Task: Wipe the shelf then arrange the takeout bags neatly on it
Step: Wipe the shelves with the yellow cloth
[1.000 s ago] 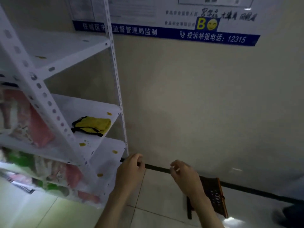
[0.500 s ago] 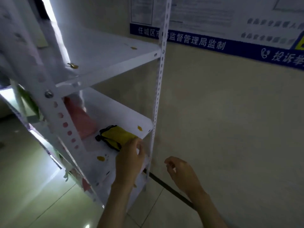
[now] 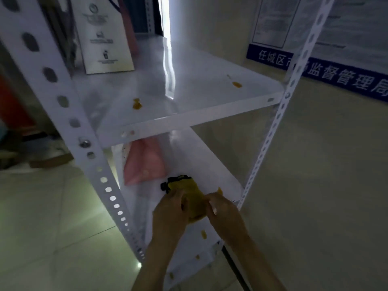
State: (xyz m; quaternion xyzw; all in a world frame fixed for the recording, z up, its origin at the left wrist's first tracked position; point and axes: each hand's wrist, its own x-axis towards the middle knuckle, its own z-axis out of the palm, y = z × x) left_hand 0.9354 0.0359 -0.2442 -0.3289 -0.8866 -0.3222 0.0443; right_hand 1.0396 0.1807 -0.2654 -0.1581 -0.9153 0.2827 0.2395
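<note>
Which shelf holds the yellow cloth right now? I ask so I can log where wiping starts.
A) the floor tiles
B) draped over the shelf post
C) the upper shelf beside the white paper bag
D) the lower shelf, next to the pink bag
D: the yellow cloth lies on the lower shelf near the pink bag, with the left hand and right hand on it.

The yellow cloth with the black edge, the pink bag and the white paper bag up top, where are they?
yellow cloth with black edge (image 3: 192, 191): head view, its bare middle between the hands.
pink bag (image 3: 144, 161): head view, its flat face.
white paper bag (image 3: 104, 36): head view, its printed front.
</note>
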